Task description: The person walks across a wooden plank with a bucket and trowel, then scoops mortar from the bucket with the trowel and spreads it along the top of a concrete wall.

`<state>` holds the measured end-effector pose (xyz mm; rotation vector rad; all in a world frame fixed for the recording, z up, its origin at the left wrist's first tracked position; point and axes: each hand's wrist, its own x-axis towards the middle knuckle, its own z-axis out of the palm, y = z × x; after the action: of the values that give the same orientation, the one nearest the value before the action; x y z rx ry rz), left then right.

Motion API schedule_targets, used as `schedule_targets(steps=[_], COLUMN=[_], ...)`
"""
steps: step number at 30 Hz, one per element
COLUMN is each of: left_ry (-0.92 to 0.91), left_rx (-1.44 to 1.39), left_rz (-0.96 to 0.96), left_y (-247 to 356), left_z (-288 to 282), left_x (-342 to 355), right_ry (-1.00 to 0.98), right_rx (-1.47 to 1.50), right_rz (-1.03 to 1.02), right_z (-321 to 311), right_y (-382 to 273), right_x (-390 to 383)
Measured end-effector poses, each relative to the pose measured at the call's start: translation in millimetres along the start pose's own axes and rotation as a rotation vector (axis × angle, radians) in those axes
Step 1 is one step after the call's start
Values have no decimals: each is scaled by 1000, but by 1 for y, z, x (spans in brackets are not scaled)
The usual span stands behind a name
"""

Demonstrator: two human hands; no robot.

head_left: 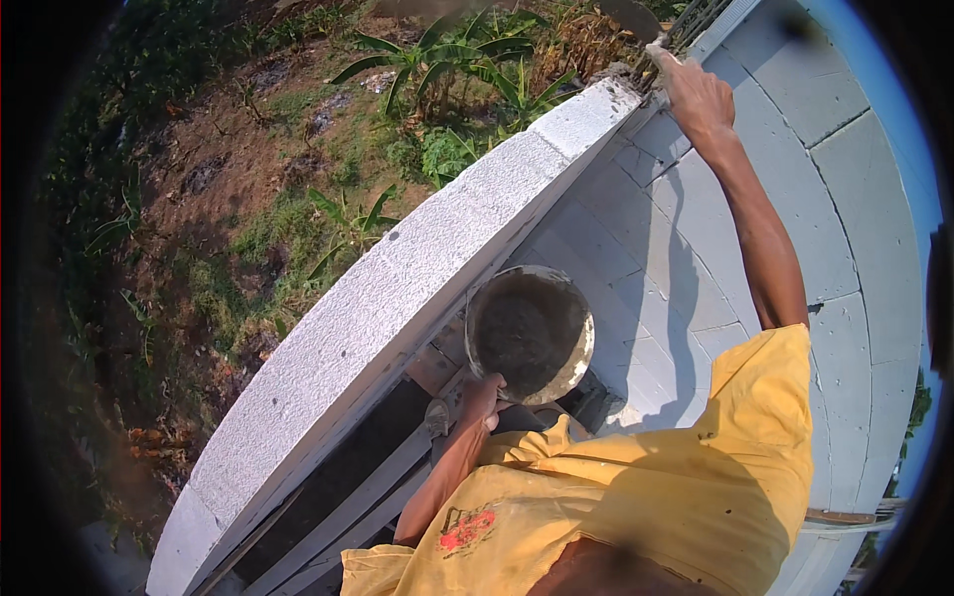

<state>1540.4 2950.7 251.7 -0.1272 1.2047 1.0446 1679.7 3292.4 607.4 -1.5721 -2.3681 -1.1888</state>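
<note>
My left hand (482, 399) is closed on the near rim of a round bucket (588, 343). Wet grey mortar (527, 338) lies inside it, and its rim is crusted with dried mix. My right arm stretches far forward to the corner where the walls meet. There my right hand (699, 97) is closed around the handle of a trowel (632, 18), whose dark blade shows past the fingers at the top edge. Close beside that hand, a smear of mortar (622, 87) sits on the far end of the low block wall (397, 263).
On the right rises a tall wall of pale blocks (785, 169). Steel bars (696, 22) stand at the far corner. Wooden planks (348, 521) lie below me beside a dark gap. Beyond the low wall, the ground drops to soil with banana plants (427, 65).
</note>
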Motion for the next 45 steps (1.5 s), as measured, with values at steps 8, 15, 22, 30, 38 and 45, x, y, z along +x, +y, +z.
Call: schedule_targets(steps=[8,15,22,30,38,45], left_ry=[-57,0,-2,0,161,233], left_rx=[-75,-38,-82,125,-54,-234], left_rz=[13,42,86,10,349,151], left_y=[-14,-12,-4,-39,-99,-113], left_z=[-19,-25,-16,-32,-22,-25], left_x=[1,-15,-20,15,28,22], right_ry=[-214,153,152,42,-18,-273], right_rx=[-158,-343,-316,-335,-995,-1209], right_rz=[-32,-283,-265,-214,-496,-704], right_z=[74,45,25,21,102,116], right_y=[8,21,31,16,-40,-78], right_x=[-10,4,15,93,157,190])
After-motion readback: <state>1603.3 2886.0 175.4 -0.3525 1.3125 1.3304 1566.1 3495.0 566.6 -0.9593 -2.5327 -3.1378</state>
